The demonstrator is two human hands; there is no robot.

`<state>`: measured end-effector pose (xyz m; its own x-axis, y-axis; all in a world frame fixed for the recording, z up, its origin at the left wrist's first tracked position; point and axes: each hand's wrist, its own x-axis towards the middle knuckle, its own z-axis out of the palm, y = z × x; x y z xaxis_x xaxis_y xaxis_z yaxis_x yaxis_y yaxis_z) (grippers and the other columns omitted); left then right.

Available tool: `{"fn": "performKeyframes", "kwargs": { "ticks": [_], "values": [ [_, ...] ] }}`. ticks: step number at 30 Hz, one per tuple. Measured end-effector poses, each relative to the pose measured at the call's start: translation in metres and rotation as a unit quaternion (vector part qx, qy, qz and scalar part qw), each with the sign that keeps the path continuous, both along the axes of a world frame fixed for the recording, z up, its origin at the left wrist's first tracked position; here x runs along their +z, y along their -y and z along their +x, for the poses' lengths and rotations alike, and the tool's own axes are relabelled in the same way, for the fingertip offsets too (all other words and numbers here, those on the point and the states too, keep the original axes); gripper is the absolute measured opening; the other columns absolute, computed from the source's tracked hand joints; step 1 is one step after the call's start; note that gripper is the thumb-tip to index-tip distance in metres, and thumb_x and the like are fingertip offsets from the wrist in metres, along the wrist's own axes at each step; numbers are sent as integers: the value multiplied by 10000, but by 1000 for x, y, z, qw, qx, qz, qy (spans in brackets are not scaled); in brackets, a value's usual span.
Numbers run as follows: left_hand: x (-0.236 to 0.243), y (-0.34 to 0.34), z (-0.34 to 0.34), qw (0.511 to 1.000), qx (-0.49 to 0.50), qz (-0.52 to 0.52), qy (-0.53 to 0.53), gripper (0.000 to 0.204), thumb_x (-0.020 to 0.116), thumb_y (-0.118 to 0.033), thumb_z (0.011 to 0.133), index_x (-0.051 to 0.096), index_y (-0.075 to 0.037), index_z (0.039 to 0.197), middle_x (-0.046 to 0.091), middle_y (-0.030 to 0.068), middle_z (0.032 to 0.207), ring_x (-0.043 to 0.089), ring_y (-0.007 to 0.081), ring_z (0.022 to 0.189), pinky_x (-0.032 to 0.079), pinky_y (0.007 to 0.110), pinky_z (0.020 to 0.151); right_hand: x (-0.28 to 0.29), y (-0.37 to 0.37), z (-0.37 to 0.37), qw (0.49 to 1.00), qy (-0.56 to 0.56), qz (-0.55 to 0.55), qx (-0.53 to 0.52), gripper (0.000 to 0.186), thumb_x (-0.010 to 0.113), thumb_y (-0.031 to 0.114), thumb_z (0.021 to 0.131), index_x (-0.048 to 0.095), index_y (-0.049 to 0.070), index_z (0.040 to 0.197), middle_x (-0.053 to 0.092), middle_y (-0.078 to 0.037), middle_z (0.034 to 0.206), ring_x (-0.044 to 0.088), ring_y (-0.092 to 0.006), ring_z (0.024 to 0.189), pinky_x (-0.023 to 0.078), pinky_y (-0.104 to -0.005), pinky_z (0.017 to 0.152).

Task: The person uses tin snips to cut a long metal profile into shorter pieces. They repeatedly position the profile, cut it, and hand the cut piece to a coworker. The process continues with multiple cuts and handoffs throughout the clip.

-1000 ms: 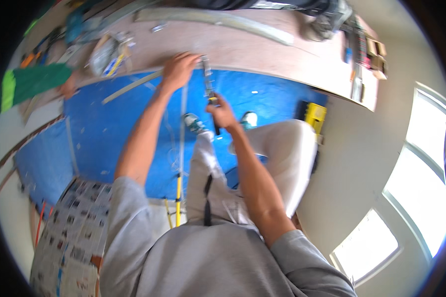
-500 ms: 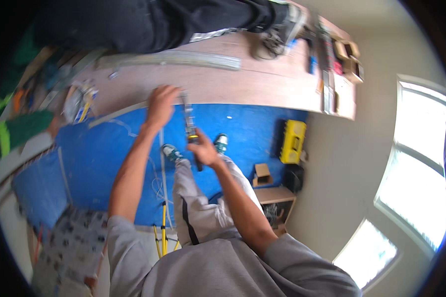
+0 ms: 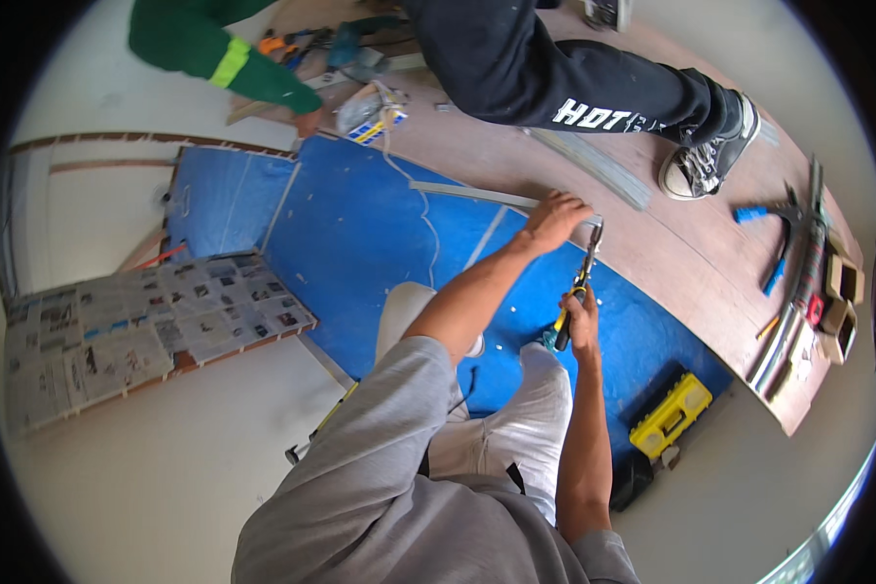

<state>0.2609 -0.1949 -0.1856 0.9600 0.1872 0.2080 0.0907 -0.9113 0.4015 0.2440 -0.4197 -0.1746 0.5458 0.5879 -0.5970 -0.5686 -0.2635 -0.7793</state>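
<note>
My left hand [image 3: 555, 219] has its fingers closed on a long, pale metal strip [image 3: 467, 193] at the edge of the raised wooden platform [image 3: 691, 292]. My right hand [image 3: 581, 316] grips the black-and-yellow handle of a long plier-like metal tool [image 3: 588, 255], whose head points up to the strip's right end beside my left fingers. Whether the tool's jaws touch or bite the strip is too small to tell. The blue-covered floor [image 3: 341, 234] lies below my hands, under my legs and feet.
A co-worker's dark trouser leg [image 3: 496, 68] and shoe [image 3: 696, 165] are on the platform. A green-sleeved arm [image 3: 273, 83] is beside tools [image 3: 355, 54]. A blue-handled tool [image 3: 779, 268], metal bars [image 3: 803, 292] and cartons [image 3: 842, 277] lie rightward. A yellow case [image 3: 672, 414] and newspaper-covered surface [image 3: 146, 326] flank me.
My view has swung round to the left, so my hands and the tool appear farther right. Both hands keep their holds. The co-worker's leg and shoe show more fully on the platform.
</note>
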Motion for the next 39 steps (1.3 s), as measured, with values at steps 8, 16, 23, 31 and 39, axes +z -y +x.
{"fn": "performKeyframes", "kwargs": {
  "ticks": [8, 16, 23, 31, 39],
  "values": [
    [2, 17, 12, 992, 83, -19, -89, 214, 541, -86, 903, 691, -70, 1055, 721, 139, 1094, 680, 338, 1079, 545, 450, 946, -19, 28, -14, 999, -30, -11, 20, 752, 678, 206, 851, 405, -96, 1483, 615, -44, 885, 556, -134, 772, 456, -279, 662],
    [-1, 12, 13, 996, 64, 5, -65, 246, 530, -21, 899, 690, -52, 1083, 717, 151, 1052, 672, 352, 1049, 557, 462, 932, -12, 98, -39, 998, 16, -58, -24, 416, 617, 174, 850, 569, -19, 1216, 606, -44, 817, 561, -137, 744, 449, -287, 672],
    [1, 21, 22, 980, 125, 35, -152, 203, 532, -29, 924, 676, -52, 1066, 720, 180, 1021, 696, 368, 1011, 583, 472, 879, 12, 120, -43, 999, -29, -30, -20, 409, 622, 188, 843, 573, -19, 1192, 593, -38, 816, 553, -135, 732, 441, -279, 656],
    [15, 16, 31, 983, 55, 28, -176, 217, 544, -53, 933, 713, -74, 1067, 740, 203, 999, 732, 379, 977, 595, 503, 854, 15, 91, -17, 999, 14, -39, 11, 750, 672, 195, 815, 439, -99, 1464, 608, -68, 969, 568, -155, 859, 477, -300, 769],
    [2, 8, 29, 985, -1, 63, -163, 219, 550, -47, 915, 731, -85, 1031, 742, 182, 1012, 727, 407, 969, 602, 486, 847, 35, 47, 7, 995, 48, -68, 51, 823, 697, 269, 786, 437, -105, 1472, 656, -197, 1116, 634, -264, 993, 508, -362, 895]
  ]
}}
